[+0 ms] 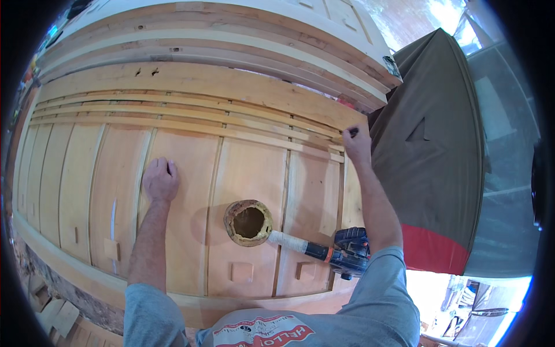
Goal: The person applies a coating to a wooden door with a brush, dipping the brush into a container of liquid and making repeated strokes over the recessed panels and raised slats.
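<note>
A large panelled wooden door lies flat before me. My left hand rests on a panel with its fingers curled; whether it holds anything is hidden. My right hand is at the right ends of the thin wooden strips, with something small and dark at its curled fingers that I cannot make out. Between my forearms stands an open round container with a crusted yellowish rim. Beside it, near my right elbow, lies a blue and black power tool with a pale tube reaching to the container.
Stacked thick wooden doors stand beyond the panelled one. A brown and red fabric cover is at the right. Small square wooden blocks sit on the near panels. Wood offcuts lie at the lower left.
</note>
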Demonstrator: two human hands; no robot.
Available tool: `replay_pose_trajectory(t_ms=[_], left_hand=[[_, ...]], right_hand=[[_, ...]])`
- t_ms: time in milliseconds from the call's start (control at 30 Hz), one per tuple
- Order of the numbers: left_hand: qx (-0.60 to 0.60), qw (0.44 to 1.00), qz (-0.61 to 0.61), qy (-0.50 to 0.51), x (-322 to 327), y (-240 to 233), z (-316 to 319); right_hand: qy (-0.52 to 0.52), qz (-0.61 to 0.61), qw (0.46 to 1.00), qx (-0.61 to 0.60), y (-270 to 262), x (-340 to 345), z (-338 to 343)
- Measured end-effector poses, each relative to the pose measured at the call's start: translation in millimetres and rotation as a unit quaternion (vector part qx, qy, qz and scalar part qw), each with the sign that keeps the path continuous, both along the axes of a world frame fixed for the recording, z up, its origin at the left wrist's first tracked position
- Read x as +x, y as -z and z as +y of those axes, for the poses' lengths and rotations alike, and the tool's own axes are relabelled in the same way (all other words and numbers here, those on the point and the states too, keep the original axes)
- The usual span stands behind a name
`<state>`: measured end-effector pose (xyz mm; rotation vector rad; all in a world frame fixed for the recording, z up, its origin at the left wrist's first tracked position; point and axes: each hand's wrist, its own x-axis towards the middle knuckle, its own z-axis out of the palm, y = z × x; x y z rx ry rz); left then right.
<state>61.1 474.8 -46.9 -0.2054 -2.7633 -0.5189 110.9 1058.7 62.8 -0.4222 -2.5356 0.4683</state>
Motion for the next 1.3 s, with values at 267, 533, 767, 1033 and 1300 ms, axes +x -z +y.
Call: replay_pose_trajectory(t_ms=[267, 533, 767, 1033, 1300], left_hand=[[0.001, 1.000, 0.005, -0.002, 0.6, 2.0, -9.8], [-0.003, 1.000, -0.008, -0.002, 1.2, 2.1, -2.7], [-0.012, 1.000, -0.014, -0.005, -0.2, 1.0, -4.0], [-0.005, 1.000, -0.014, -0.005, 1.3, 1.1, -3.9], [-0.005, 1.000, -0.008, 0.002, -0.4, 1.5, -7.0]], right_hand=[[-0.067, -0.017, 0.941, -0.330, -4.2, -52.8, -85.2], [0.042, -0.097, 0.940, -0.324, -1.1, -19.7, 45.2], [-0.032, -0.104, 0.994, 0.009, 2.4, -38.2, -30.4], [-0.065, -0.026, 0.973, -0.219, -63.1, -32.6, -60.8], [-0.075, -0.026, 0.944, -0.320, -124.7, 42.4, -70.5]])
